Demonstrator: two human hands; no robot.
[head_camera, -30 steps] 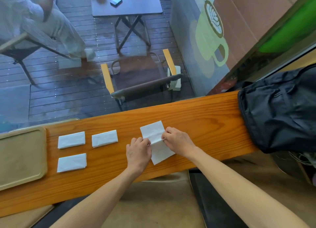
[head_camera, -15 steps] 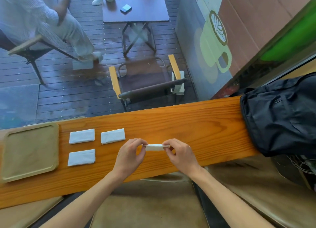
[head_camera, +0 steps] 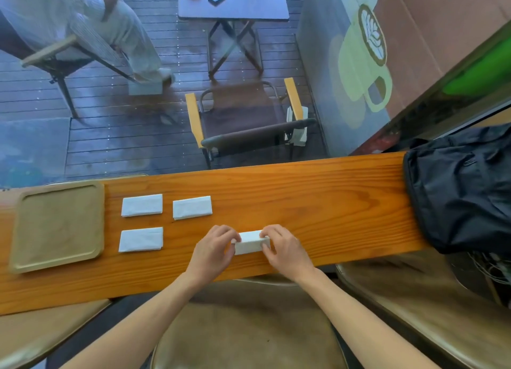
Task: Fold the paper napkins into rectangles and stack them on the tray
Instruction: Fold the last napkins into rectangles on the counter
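A white paper napkin (head_camera: 250, 243), folded into a small rectangle, lies on the wooden counter (head_camera: 318, 202). My left hand (head_camera: 214, 251) pinches its left end and my right hand (head_camera: 286, 248) pinches its right end. Three folded white napkins lie further left: two in a back row (head_camera: 142, 205) (head_camera: 192, 207) and one in front (head_camera: 141, 239). A tan tray (head_camera: 56, 226) sits at the counter's left end with nothing on it.
A black backpack (head_camera: 464, 186) covers the counter's right end. Behind the counter is a window onto a deck with a chair (head_camera: 246, 119), a folding table (head_camera: 233, 3) and a seated person (head_camera: 83, 23). Brown stools stand below the counter.
One second ago the napkin lay flat, half folded, under both hands. Half a second ago it was lifted edge-on between them. Now it lies on the counter as a smaller rectangle.
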